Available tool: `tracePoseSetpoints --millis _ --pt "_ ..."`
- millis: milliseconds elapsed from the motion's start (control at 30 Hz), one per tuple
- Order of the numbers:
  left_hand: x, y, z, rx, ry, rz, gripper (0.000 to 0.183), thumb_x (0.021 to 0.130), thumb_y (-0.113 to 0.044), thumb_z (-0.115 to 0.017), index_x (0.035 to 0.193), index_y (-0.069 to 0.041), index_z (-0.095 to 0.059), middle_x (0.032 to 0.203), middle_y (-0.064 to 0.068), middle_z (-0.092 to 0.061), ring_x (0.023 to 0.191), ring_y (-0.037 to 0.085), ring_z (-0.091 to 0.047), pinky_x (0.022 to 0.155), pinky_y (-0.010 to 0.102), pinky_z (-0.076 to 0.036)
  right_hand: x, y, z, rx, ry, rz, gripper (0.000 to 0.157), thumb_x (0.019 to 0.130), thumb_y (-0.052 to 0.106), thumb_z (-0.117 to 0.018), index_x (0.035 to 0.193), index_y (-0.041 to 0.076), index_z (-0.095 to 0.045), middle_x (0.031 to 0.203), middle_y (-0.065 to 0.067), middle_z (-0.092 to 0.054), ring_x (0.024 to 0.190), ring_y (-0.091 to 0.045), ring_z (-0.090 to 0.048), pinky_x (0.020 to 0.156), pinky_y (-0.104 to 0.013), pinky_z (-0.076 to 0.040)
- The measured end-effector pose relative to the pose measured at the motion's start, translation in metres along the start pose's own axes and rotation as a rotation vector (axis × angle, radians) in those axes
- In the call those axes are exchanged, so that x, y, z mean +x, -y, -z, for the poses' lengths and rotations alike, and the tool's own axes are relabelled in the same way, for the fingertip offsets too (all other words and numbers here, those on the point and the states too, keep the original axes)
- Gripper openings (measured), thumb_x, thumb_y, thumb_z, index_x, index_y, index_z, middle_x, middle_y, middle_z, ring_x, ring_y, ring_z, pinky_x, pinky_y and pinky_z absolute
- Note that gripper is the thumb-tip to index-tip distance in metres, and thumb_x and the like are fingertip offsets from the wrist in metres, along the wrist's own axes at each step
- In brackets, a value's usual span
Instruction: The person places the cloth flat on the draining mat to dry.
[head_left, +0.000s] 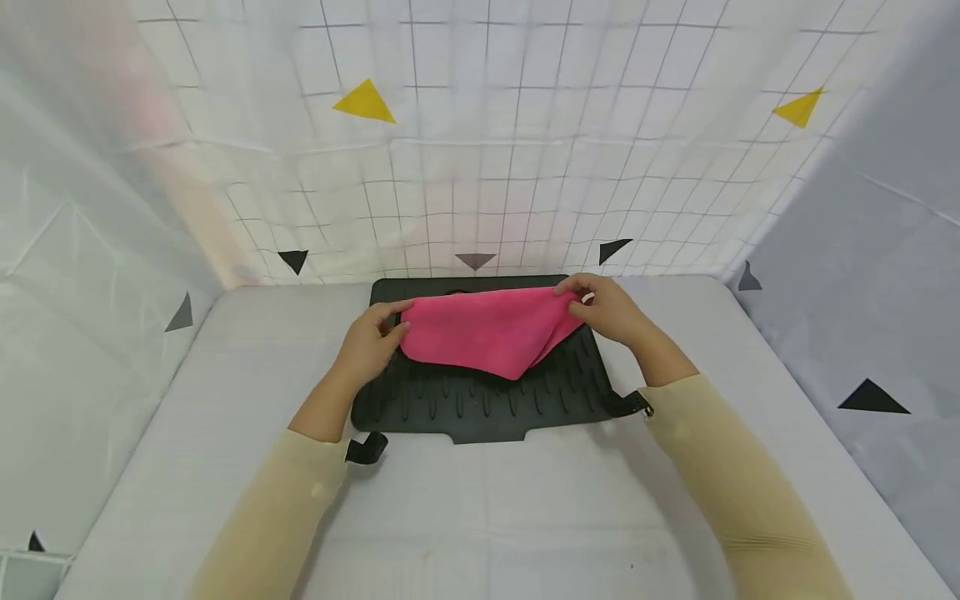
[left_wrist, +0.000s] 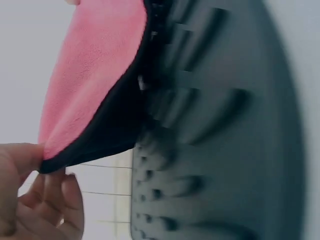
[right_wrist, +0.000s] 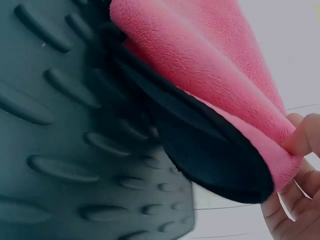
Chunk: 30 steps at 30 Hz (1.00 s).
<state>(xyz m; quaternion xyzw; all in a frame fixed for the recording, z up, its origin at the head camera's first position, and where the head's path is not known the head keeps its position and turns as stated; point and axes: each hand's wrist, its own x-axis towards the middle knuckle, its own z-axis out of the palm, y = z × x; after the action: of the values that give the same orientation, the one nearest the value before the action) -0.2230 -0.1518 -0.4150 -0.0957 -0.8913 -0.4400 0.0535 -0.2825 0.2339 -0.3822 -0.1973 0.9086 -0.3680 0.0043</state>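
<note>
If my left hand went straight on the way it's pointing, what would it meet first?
The cloth, whose corner the left hand pinches; past that, perhaps the mat, but depth is unclear.

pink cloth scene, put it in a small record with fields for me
cloth: pink, with dark edging and a dark underside
left grip: pinches the cloth's left end
right grip: pinches the cloth's right end
cloth position: over the mat, lifted at both ends; whether its lower edge touches is unclear
mat: dark, ridged, flat on the white table
backdrop: white with grid lines, yellow and dark triangles
</note>
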Motion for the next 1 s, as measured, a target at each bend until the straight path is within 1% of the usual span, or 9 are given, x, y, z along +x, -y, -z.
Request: tracePoseSetpoints --millis 133,267,367,500,600,667,733,833,1000 --pt "-0.002 0.01 -0.007 0.088 0.051 0.02 0.043 0.101 -0.014 -0.062 0.143 -0.012 -0.057 0.116 0.013 -0.057 0.079 0.022 -0.05 0.065 0.033 -0.043 0.012 -0.008 -0.011 -0.052 0.044 -0.038 0.03 0.096 0.002 -0.052 0.121 0.007 -0.069 0.121 -0.014 -0.062 0.096 -0.028 -0.054 0.078 -0.039 -0.048" --pt "-0.003 0.017 -0.013 0.131 0.083 0.047 0.044 0.1 -0.014 -0.063 0.144 -0.012 -0.056 0.121 0.013 -0.058 0.077 0.021 -0.05 0.065 0.032 -0.043 0.012 -0.015 -0.018 -0.083 0.053 -0.051 0.029 0.099 0.004 -0.056 0.125 0.007 -0.068 0.129 -0.016 -0.058 0.11 -0.03 -0.053 0.09 -0.044 -0.049" --pt "-0.003 0.018 -0.013 0.126 0.098 0.052 0.045 0.1 -0.014 -0.063 0.144 -0.011 -0.055 0.111 0.013 -0.058 0.073 0.021 -0.05 0.063 0.032 -0.043 0.005 -0.018 -0.017 -0.068 -0.016 -0.016 0.028 0.098 0.004 -0.06 0.125 0.004 -0.067 0.129 -0.019 -0.056 0.118 -0.035 -0.052 0.096 -0.05 -0.048" --pt "-0.002 0.017 -0.014 0.105 0.13 0.056 0.048 0.101 -0.02 -0.062 0.147 -0.013 -0.051 0.094 0.013 -0.056 0.07 0.022 -0.052 0.062 0.034 -0.045 -0.012 -0.021 -0.012 -0.035 -0.159 -0.01 0.03 0.096 0.006 -0.064 0.126 0.002 -0.065 0.123 -0.022 -0.054 0.112 -0.039 -0.054 0.091 -0.052 -0.05" --pt "-0.003 0.017 -0.014 0.1 0.162 0.061 0.052 0.102 -0.026 -0.06 0.151 -0.017 -0.045 0.102 0.013 -0.06 0.081 0.025 -0.055 0.073 0.039 -0.047 -0.026 -0.024 -0.011 -0.034 -0.193 -0.043 0.032 0.098 0.01 -0.064 0.129 0.004 -0.063 0.116 -0.02 -0.054 0.103 -0.035 -0.057 0.086 -0.049 -0.051" --pt "-0.003 0.017 -0.014 0.098 0.177 0.056 0.053 0.102 -0.028 -0.059 0.152 -0.019 -0.043 0.122 0.014 -0.061 0.101 0.028 -0.058 0.087 0.044 -0.049 -0.033 -0.024 -0.013 -0.038 -0.168 -0.054 0.035 0.099 0.013 -0.064 0.132 0.004 -0.06 0.112 -0.019 -0.054 0.099 -0.033 -0.058 0.083 -0.047 -0.051" --pt "-0.004 0.018 -0.015 0.08 0.182 0.052 0.052 0.103 -0.027 -0.059 0.152 -0.02 -0.044 0.141 0.012 -0.054 0.122 0.03 -0.053 0.101 0.049 -0.045 -0.039 -0.024 -0.016 -0.042 -0.139 -0.062 0.038 0.1 0.015 -0.063 0.136 0.005 -0.057 0.111 -0.017 -0.053 0.097 -0.031 -0.059 0.08 -0.046 -0.05" --pt "-0.003 0.021 -0.017 0.035 0.178 0.043 0.047 0.103 -0.026 -0.058 0.149 -0.021 -0.049 0.153 0.011 -0.045 0.141 0.031 -0.039 0.113 0.052 -0.036 -0.047 -0.024 -0.023 -0.032 -0.1 -0.073 0.041 0.101 0.018 -0.062 0.139 0.007 -0.053 0.112 -0.017 -0.054 0.098 -0.031 -0.059 0.078 -0.045 -0.05" --pt "-0.001 0.021 -0.02 -0.034 0.173 0.044 0.041 0.103 -0.026 -0.058 0.144 -0.02 -0.056 0.15 0.011 -0.048 0.142 0.031 -0.039 0.113 0.05 -0.037 -0.05 -0.024 -0.034 -0.004 -0.003 -0.062 0.036 0.101 0.019 -0.063 0.134 0.009 -0.052 0.109 -0.013 -0.062 0.094 -0.028 -0.06 0.077 -0.041 -0.05"
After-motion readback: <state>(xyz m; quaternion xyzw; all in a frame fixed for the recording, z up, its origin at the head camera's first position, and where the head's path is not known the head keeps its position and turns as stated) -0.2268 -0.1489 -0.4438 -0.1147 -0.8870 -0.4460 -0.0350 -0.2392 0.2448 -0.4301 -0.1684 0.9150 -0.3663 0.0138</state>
